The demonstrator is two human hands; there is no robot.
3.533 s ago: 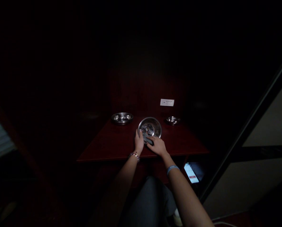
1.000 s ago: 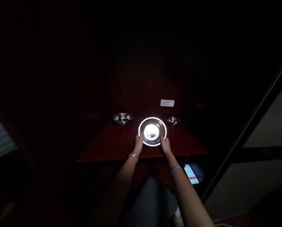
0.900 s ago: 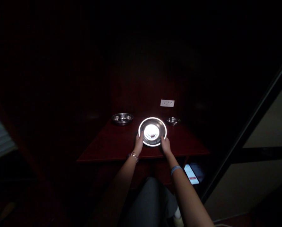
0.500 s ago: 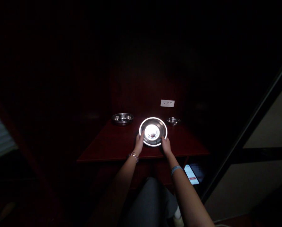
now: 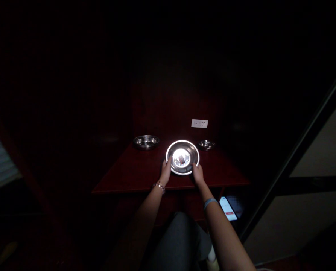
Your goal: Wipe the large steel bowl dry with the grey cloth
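Stainless-steel bowl [image 5: 182,154] is showing its open side; I am watching left hand [image 5: 165,173] and right hand [image 5: 198,174] gripping its rim.

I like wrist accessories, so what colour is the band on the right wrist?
Light blue; the wristband shows best in the head view.

The left hand [image 5: 164,172] and right hand [image 5: 197,174] are bare, like both forearms [image 5: 225,229]. A shiny bracelet [image 5: 160,187] of small pale beads circles the left wrist [image 5: 161,182]; a smooth, flat, light-blue band [image 5: 210,202], the right forearm. Below the front edge of the dark-red tabletop [image 5: 122,173] show grey trousers [image 5: 179,241] and pale footwear [image 5: 212,259].
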